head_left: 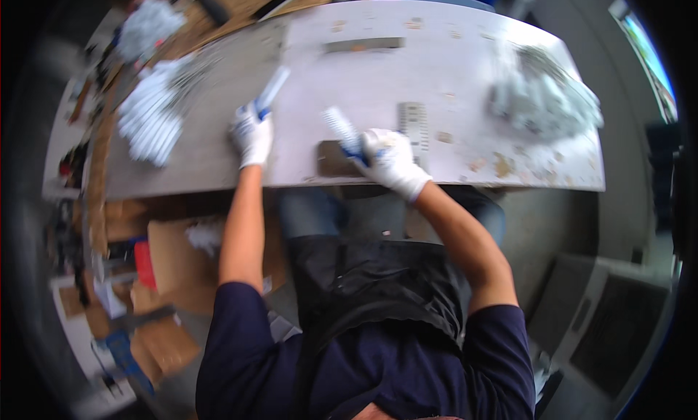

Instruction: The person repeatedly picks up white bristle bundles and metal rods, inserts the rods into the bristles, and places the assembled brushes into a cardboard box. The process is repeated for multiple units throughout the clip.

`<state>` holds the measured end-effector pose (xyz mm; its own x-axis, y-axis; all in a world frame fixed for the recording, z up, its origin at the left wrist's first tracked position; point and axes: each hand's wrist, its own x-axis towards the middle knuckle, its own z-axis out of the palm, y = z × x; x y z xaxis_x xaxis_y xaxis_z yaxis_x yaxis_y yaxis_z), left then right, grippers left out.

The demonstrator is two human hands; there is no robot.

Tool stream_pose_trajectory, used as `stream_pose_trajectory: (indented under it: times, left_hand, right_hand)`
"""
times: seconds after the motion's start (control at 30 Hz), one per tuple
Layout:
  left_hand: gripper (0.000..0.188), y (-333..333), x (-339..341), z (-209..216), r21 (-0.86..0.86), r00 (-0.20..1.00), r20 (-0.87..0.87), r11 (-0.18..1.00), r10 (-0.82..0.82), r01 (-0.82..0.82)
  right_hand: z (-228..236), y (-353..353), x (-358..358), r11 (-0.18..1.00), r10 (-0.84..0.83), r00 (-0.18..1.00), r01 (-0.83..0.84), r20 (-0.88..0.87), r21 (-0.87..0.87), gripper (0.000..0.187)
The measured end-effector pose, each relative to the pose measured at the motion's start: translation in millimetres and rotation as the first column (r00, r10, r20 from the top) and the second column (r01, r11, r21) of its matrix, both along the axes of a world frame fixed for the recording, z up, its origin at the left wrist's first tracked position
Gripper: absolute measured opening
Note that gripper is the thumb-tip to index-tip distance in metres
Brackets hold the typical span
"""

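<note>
White gloves with blue fingertips cover both of my hands over the pale table (363,78). My left hand (254,133) is closed on a short white strip (275,87) that points up and away. My right hand (389,155) grips a ribbed white strip (339,122), tilted up to the left; blur hides its exact kind. Beneath that strip a dark flat block (336,160) lies at the table's near edge. Just beyond my right hand is a grey slotted plate (414,122).
A fanned bundle of white strips with thin wire-like ends (154,118) lies at the left. At the right sits a heap of similar white pieces (542,97). A narrow grey bar (363,45) rests farther back. Open cardboard boxes (182,256) stand below the table, left.
</note>
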<state>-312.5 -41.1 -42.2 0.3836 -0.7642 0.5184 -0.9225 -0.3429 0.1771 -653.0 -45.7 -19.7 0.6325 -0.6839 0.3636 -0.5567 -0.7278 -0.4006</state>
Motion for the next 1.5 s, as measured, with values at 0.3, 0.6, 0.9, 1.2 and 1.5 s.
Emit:
stream_pose_trajectory:
  times: [0.3,0.6,0.9,1.2,1.5]
  left_hand:
    - [0.039,4,-2,1,0.152,0.999,0.050,0.988,0.012,-0.019]
    - [0.037,7,-1,5,0.128,1.000,0.018,0.992,0.002,-0.005]
    - [0.036,4,1,-3,0.100,0.996,0.067,0.994,-0.054,0.047]
    - [0.039,0,-89,40,-0.164,0.794,0.262,0.786,-0.548,0.597]
    - [0.027,-8,-105,79,-0.129,0.642,0.322,0.639,-0.696,0.758]
  right_hand:
    - [28,-18,-59,0.929,-0.265,0.953,0.212,0.148,0.303,0.025]
    - [122,-114,-297,0.708,-0.679,0.723,0.601,-0.125,-0.371,0.035]
    - [137,-121,-358,0.447,-0.860,0.498,0.637,-0.107,-0.627,0.049]
    - [110,-34,-108,0.955,-0.153,0.976,0.187,0.155,-0.232,0.032]
    - [94,-25,-20,0.969,-0.015,0.980,0.064,-0.198,0.240,0.036]
